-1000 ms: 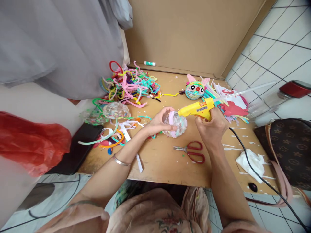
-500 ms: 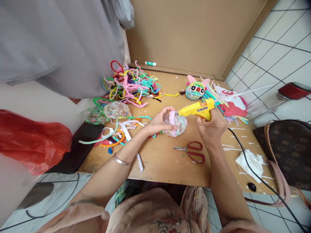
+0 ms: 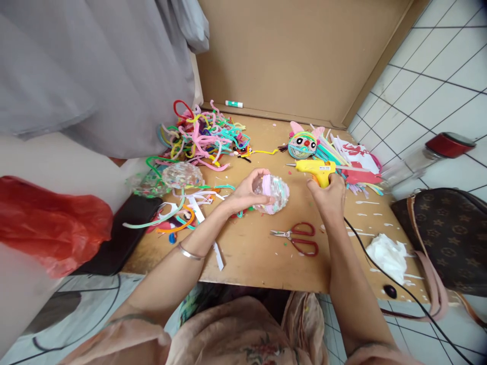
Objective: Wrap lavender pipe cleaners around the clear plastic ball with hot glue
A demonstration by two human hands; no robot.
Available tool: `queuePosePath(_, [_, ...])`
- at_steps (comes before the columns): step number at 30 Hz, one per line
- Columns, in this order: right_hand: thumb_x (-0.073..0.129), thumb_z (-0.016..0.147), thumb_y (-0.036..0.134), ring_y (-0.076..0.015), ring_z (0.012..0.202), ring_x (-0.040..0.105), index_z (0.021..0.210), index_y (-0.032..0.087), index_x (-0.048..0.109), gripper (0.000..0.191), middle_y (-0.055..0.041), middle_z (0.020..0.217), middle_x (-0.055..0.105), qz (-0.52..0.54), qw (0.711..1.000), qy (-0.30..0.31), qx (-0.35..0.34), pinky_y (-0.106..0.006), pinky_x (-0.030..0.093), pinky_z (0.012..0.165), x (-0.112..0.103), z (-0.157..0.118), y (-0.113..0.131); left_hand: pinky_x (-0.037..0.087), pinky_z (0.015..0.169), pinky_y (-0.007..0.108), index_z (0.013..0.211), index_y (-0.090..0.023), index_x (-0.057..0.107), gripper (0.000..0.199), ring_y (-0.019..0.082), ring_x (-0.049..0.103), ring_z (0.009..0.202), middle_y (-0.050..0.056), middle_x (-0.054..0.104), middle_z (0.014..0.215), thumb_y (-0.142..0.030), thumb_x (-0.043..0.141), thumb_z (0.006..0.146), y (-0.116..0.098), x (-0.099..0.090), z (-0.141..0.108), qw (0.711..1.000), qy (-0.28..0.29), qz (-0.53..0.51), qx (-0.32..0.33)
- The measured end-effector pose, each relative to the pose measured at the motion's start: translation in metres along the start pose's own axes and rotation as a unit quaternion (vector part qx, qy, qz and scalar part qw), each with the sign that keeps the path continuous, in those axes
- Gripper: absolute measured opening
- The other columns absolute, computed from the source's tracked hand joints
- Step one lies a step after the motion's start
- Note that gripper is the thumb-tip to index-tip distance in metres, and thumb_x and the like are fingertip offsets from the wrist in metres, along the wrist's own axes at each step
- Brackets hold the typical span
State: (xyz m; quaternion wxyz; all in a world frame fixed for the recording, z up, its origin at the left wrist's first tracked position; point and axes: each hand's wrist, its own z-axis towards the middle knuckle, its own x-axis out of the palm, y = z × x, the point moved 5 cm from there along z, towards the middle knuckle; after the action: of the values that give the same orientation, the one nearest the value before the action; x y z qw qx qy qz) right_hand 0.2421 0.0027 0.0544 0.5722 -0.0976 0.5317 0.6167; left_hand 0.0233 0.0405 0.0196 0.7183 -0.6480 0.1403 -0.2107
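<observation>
My left hand [image 3: 249, 195] is closed around a clear round ball [image 3: 280, 195] with pale coloured bits and a lilac pipe cleaner band [image 3: 267, 186] around it. In my right hand [image 3: 329, 195] is a yellow hot glue gun [image 3: 314, 166], gripped by its handle. Its nozzle points left and stands apart from the ball, above the table. A clear glue stick [image 3: 352, 169] sticks out of the gun's back. Scissors with red handles [image 3: 302, 238] lie on the table below the ball.
Tangled pipe cleaners [image 3: 201, 134] heap at the back left, near another clear ball [image 3: 182, 175]. A decorated animal-face ball [image 3: 303, 143] sits at the back right. A crumpled tissue [image 3: 387, 257], the gun's black cord [image 3: 376, 263] and a brown bag [image 3: 441, 238] are at the right.
The glue gun's nozzle has moved off the ball, and the gun has levelled out. My left hand still holds the ball in about the same place.
</observation>
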Motion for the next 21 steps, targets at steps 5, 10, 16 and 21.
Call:
queuePosePath(5, [0.059, 0.071, 0.050, -0.0262, 0.080, 0.061, 0.093, 0.014, 0.065, 0.043, -0.0136, 0.087, 0.067, -0.080, 0.991, 0.087, 0.066, -0.036, 0.046, 0.071, 0.019, 0.004, -0.024, 0.040, 0.080, 0.025, 0.108, -0.019, 0.044, 0.074, 0.014, 0.049, 0.088, 0.001, 0.050, 0.099, -0.028, 0.085, 0.047, 0.004, -0.003, 0.001, 1.000, -0.004, 0.002, -0.002])
queuePosePath(10, [0.059, 0.072, 0.046, -0.0314, 0.082, 0.066, 0.094, 0.010, 0.069, 0.043, -0.0199, 0.090, 0.070, -0.133, 0.984, 0.089, 0.072, -0.039, 0.049, 0.070, 0.030, 0.001, -0.037, 0.039, 0.077, 0.024, 0.107, -0.019, 0.044, 0.072, 0.013, 0.049, 0.085, -0.001, 0.051, 0.096, -0.027, 0.085, 0.048, 0.002, -0.004, 0.000, 1.000, -0.008, 0.015, -0.005])
queuePosePath(16, [0.060, 0.077, 0.041, -0.0384, 0.092, 0.065, 0.104, 0.001, 0.065, 0.049, -0.0298, 0.100, 0.066, -0.209, 0.977, 0.047, 0.022, -0.050, 0.050, 0.077, 0.031, -0.002, -0.038, 0.042, 0.078, 0.024, 0.107, -0.018, 0.045, 0.069, 0.014, 0.052, 0.087, 0.000, 0.053, 0.097, -0.029, 0.084, 0.050, 0.000, 0.000, -0.001, 1.000, -0.010, 0.027, -0.012])
queuePosePath(21, [0.058, 0.081, 0.036, -0.0375, 0.103, 0.059, 0.116, 0.004, 0.060, 0.048, -0.0264, 0.109, 0.062, -0.137, 0.983, -0.029, -0.115, -0.056, 0.045, 0.088, 0.011, -0.009, -0.003, 0.044, 0.082, 0.025, 0.111, -0.018, 0.046, 0.066, 0.014, 0.055, 0.090, 0.001, 0.056, 0.099, -0.029, 0.081, 0.057, 0.000, 0.000, -0.002, 0.998, -0.014, 0.068, 0.004])
